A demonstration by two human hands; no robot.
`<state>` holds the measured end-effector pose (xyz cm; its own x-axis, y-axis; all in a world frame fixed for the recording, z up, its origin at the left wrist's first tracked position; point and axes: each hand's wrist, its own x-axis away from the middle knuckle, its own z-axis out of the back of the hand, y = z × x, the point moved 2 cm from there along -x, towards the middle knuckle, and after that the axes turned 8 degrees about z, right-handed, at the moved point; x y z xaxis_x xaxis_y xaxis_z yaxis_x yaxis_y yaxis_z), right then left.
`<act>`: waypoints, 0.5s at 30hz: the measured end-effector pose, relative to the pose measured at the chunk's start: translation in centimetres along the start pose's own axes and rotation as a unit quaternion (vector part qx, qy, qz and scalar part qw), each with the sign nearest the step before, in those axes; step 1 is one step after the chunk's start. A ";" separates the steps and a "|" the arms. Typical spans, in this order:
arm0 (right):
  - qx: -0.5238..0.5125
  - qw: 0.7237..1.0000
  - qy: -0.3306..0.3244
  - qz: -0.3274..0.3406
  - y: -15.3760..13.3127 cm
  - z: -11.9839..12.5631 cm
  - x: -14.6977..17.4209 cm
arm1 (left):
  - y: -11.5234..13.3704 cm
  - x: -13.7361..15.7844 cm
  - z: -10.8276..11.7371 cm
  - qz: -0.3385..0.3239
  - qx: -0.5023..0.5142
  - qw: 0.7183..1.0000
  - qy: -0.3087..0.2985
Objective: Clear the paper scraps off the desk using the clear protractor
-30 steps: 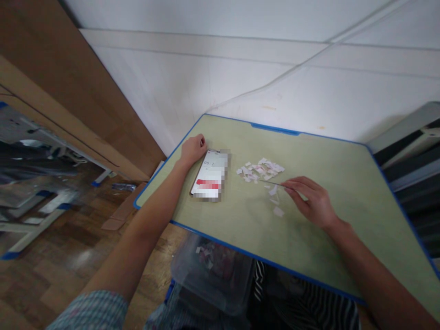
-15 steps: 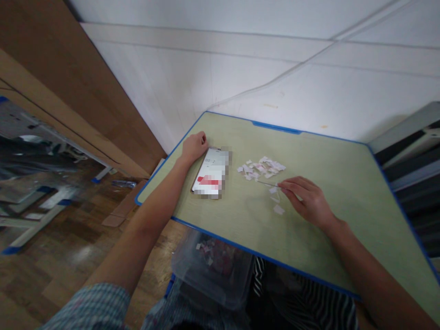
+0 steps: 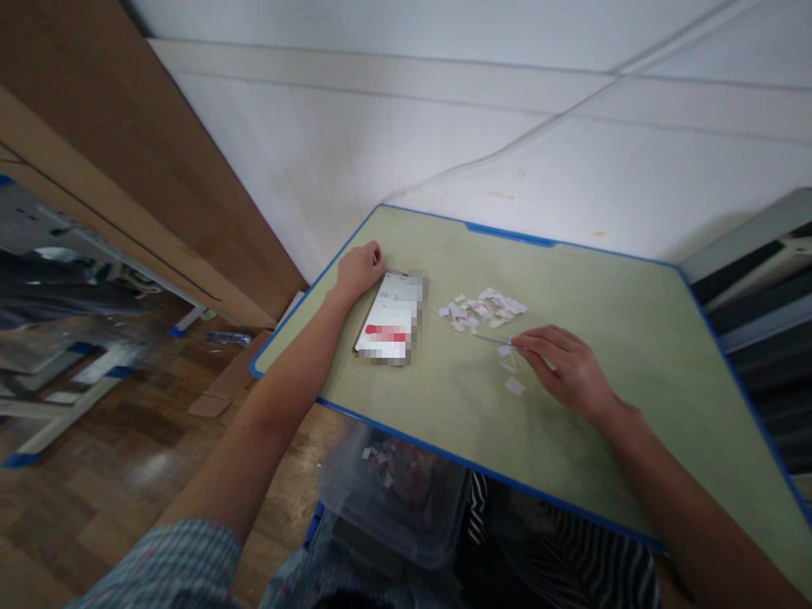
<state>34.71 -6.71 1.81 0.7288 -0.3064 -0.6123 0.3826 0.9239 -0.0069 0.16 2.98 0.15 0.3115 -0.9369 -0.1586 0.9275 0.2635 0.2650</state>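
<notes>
My right hand (image 3: 567,370) pinches a thin metal rod (image 3: 491,340), perhaps one side of a pair of tweezers; its tip points left. Just beyond the tip lies a loose heap of small torn paper pieces (image 3: 485,309), whitish with some pink. A few separate scraps, among them a paper scrap (image 3: 515,386), lie below the rod, close to my fingers. My left hand (image 3: 360,269) rests loosely curled on the table at the far left, with nothing visible in it. Beside it lies a phone (image 3: 384,317) with a lit screen, partly blurred out.
The pale green table (image 3: 609,296) has blue edging and stands against a white wall (image 3: 444,127). Below its front edge, a clear plastic tub (image 3: 393,516) holds more paper scraps. A brown wooden panel (image 3: 158,152) rises at the left; dark slatted furniture (image 3: 767,355) stands at the right.
Almost nothing differs. Both hands, the rod and the paper pieces keep their places; only the view has shifted very slightly.
</notes>
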 end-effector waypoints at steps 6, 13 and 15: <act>0.016 1.000 0.002 0.021 -0.1 0.0 -0.1 | -0.1 -0.2 -0.1 -0.009 -0.002 1.000 0.009; 0.003 1.000 0.003 0.031 -0.1 0.1 -0.2 | -0.3 -0.4 -0.3 -0.015 -0.003 1.000 0.014; -0.007 1.000 0.001 0.026 0.0 0.2 -0.1 | -0.3 -0.4 -0.4 -0.015 -0.002 1.000 0.014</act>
<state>34.74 -6.74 2.09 0.7461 -0.2581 -0.6138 0.3365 0.9416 0.0130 -0.17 3.36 -0.21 0.2897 -0.9374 -0.1935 0.9371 0.2367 0.2566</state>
